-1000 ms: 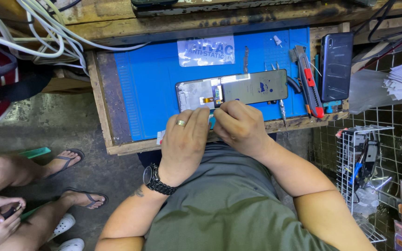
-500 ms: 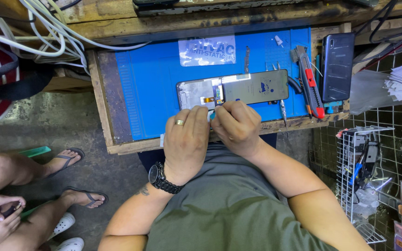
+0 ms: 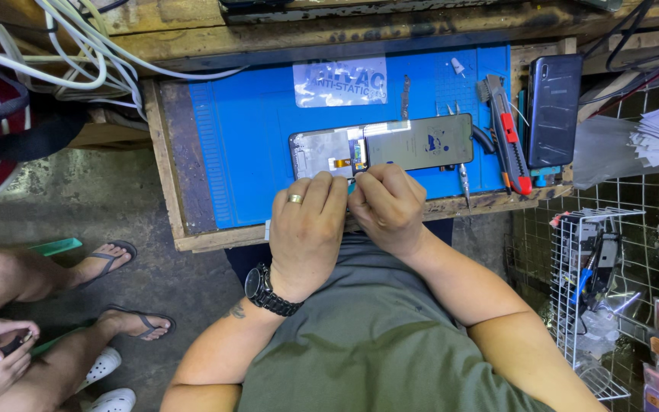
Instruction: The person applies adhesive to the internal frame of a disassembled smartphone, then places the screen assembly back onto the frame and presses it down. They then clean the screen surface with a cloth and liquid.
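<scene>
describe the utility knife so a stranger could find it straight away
Start at the blue rubber work mat on the wooden bench. Near the mat's right edge, left of the dark upright phone, lies the grey utility knife. Its red slider and red tip set it apart from the thin metal tools beside it.

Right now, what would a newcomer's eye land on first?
The bright blue mat on the wooden bench, with an opened phone lying flat at its middle. Both hands, left and right, meet at the phone's near edge. A second dark phone lies at the right.
</scene>
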